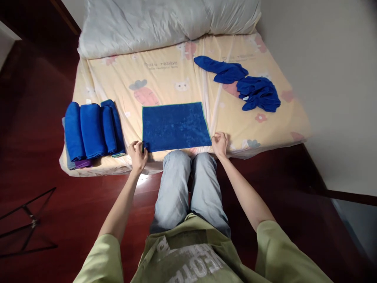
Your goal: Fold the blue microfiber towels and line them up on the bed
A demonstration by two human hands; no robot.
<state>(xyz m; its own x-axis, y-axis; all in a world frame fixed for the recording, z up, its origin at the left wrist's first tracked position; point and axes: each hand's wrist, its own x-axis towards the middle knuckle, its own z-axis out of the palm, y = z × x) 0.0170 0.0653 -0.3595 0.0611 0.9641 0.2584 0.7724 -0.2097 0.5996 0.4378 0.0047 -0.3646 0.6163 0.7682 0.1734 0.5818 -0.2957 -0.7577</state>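
Note:
A blue towel (176, 125) with thin green edging lies flat on the bed in front of my knees. My left hand (138, 156) is at its near left corner, fingers bent and closed on the edge. At the near right corner, my right hand (220, 144) pinches the towel between thumb and fingers. Left of it, several rolled blue towels (92, 129) rest side by side on a stack of folded cloths, one of them purple (84, 164). Two crumpled blue towels lie at the right, one long (222, 70) and one bunched (259, 93) with a white tag.
The bed (182, 94) has a pale yellow sheet with carrot and rabbit prints. A grey-white quilt (167, 23) is heaped along its far side. A black metal stand (32, 223) is on the dark red floor at left. A wall (326, 78) borders the right.

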